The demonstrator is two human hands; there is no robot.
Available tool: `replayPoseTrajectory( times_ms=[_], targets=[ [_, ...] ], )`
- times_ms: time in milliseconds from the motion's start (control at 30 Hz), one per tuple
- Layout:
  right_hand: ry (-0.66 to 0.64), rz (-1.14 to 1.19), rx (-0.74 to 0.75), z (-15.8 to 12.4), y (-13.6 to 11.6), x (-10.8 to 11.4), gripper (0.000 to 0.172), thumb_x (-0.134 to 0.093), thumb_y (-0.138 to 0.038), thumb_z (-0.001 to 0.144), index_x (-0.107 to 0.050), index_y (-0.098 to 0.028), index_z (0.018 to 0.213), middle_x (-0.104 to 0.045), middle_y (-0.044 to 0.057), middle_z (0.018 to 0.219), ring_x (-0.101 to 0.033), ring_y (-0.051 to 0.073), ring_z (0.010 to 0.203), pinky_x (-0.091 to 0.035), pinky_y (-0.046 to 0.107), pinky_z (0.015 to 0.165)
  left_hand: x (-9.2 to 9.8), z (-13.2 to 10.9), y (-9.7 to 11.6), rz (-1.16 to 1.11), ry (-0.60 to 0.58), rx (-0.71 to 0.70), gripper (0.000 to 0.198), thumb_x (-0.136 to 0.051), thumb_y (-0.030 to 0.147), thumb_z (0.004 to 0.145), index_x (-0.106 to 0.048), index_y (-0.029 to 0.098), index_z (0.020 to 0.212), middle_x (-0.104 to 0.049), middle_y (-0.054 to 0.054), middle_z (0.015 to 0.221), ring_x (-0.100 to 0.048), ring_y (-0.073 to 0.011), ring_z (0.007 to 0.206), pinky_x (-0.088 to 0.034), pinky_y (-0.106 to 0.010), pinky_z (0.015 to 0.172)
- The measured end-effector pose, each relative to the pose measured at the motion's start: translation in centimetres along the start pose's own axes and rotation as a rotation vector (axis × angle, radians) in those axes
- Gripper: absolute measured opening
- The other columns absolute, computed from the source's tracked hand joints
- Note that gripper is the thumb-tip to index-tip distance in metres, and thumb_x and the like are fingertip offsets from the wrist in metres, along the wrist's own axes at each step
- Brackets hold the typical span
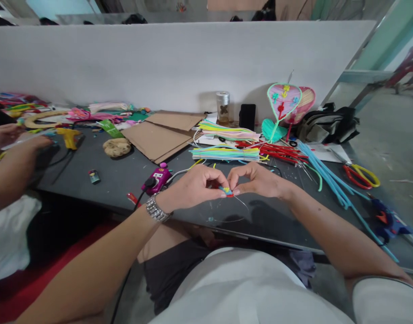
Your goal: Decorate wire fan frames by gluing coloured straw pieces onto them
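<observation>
Over the front of the dark table, my left hand [203, 183] pinches a small blue, yellow and red piece [226, 191] that looks made of fuzzy pipe cleaner. My right hand [255, 180] meets it from the other side, thumb and forefinger closed at the piece's edge. A thin wire or thread [242, 203] trails down from between the fingers. Most of the piece is hidden by my fingertips. Just behind my hands lies a bundle of pastel pipe cleaners [226, 154]. A purple power strip [156, 179] sits left of my left hand.
At right are red pipe cleaners [284, 152], blue strips [331, 175], scissors [361, 175] and a blue glue gun [390, 218]. Decorated fans [285, 101], a jar [223, 109] and a phone [247, 117] stand behind. Cardboard [162, 137] lies left; a co-worker's arms [17, 157] work beside a yellow glue gun [69, 137].
</observation>
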State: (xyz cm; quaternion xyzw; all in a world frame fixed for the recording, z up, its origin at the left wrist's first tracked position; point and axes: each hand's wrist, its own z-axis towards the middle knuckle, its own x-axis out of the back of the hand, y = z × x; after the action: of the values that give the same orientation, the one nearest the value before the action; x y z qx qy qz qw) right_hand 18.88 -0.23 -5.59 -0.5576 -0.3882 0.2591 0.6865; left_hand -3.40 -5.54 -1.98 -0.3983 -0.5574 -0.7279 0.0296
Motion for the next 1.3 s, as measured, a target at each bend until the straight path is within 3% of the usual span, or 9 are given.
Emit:
replayPoseTrajectory(
  times_ms=[267,433,500,633,733,800,933,1133,1300],
  targets=[
    [-0.099,0.240,-0.099,0.4,1.2,0.2,0.023,-0.089,-0.031,0.068,-0.075,-0.014,0.076,-0.070,-0.001,0.076,-0.058,0.012,0.072,-0.045,0.026,0.077,-0.5,0.0,-0.2,-0.020,-0.001,-0.057,0.008,-0.074,0.022,0.079,-0.078,0.016,0.082,-0.071,0.001,0.065,-0.051,-0.0081,0.055,-0.038,-0.020,0.056],
    [-0.066,0.326,-0.103,0.1,0.2,0.1,0.029,-0.091,-0.035,0.067,-0.074,-0.015,0.077,-0.070,-0.002,0.074,-0.058,0.010,0.068,-0.046,0.024,0.072,0.1,-0.2,0.7,-0.012,0.032,-0.086,0.009,-0.072,0.021,0.081,-0.076,0.017,0.088,-0.075,-0.001,0.076,-0.061,-0.0113,0.064,-0.045,-0.022,0.061],
    [-0.017,0.341,-0.046,-0.1,-0.5,0.1,0.029,-0.091,-0.037,0.068,-0.074,-0.015,0.079,-0.071,0.000,0.077,-0.060,0.011,0.071,-0.048,0.026,0.074,0.4,-0.3,1.3,0.023,0.137,-0.150,0.014,-0.072,0.020,0.083,-0.075,0.018,0.096,-0.077,-0.004,0.089,-0.068,-0.0150,0.078,-0.052,-0.026,0.074],
    [0.130,0.281,0.111,-0.7,-2.4,-0.2,0.025,-0.088,-0.035,0.073,-0.073,-0.016,0.080,-0.070,0.000,0.078,-0.060,0.011,0.072,-0.047,0.025,0.072,0.3,-0.5,1.9,0.197,0.536,-0.327,0.026,-0.078,0.023,0.081,-0.069,0.019,0.105,-0.072,-0.011,0.119,-0.065,-0.0239,0.113,-0.048,-0.039,0.102],
    [0.268,0.103,0.259,-1.3,-3.5,-1.3,0.018,-0.082,-0.031,0.082,-0.072,-0.017,0.079,-0.067,-0.001,0.077,-0.058,0.011,0.072,-0.045,0.026,0.072,-0.4,-0.8,1.8,0.303,0.690,-0.376,0.016,-0.075,0.019,0.083,-0.067,0.019,0.096,-0.072,-0.009,0.107,-0.066,-0.0233,0.106,-0.051,-0.038,0.095],
    [0.351,-0.051,0.355,-1.6,-4.0,-2.2,0.013,-0.077,-0.027,0.087,-0.070,-0.018,0.080,-0.068,0.000,0.078,-0.059,0.012,0.073,-0.045,0.027,0.073,-1.0,-1.0,1.9,0.308,0.670,-0.379,0.006,-0.068,0.015,0.087,-0.068,0.019,0.090,-0.073,-0.005,0.092,-0.067,-0.0191,0.090,-0.052,-0.032,0.083],
    [0.514,-0.548,0.521,-2.2,-4.3,-3.5,0.009,-0.068,-0.019,0.093,-0.068,-0.020,0.084,-0.070,0.001,0.081,-0.060,0.015,0.079,-0.041,0.032,0.080,-2.1,-1.5,2.5,0.215,0.625,-0.319,0.016,-0.058,0.012,0.090,-0.073,0.018,0.091,-0.076,-0.004,0.088,-0.068,-0.0156,0.079,-0.051,-0.027,0.075],
    [0.639,-1.249,0.509,-2.2,-3.9,-4.8,0.018,-0.055,-0.014,0.098,-0.067,-0.017,0.085,-0.068,0.004,0.081,-0.053,0.019,0.080,-0.033,0.038,0.085,-2.5,-1.1,2.6,-0.307,0.500,0.002,0.025,-0.074,0.036,0.085,-0.078,0.014,0.095,-0.078,-0.007,0.089,-0.069,-0.0174,0.076,-0.054,-0.027,0.071],
    [0.626,-1.347,0.502,-2.5,-3.0,-5.6,0.020,-0.054,-0.015,0.099,-0.069,-0.018,0.086,-0.067,0.003,0.078,-0.050,0.019,0.078,-0.032,0.039,0.086,-2.9,-0.2,0.2,-0.632,0.472,0.139,0.036,-0.088,0.041,0.069,-0.079,0.012,0.089,-0.073,-0.004,0.076,-0.062,-0.0125,0.062,-0.053,-0.026,0.062]
  ],
)
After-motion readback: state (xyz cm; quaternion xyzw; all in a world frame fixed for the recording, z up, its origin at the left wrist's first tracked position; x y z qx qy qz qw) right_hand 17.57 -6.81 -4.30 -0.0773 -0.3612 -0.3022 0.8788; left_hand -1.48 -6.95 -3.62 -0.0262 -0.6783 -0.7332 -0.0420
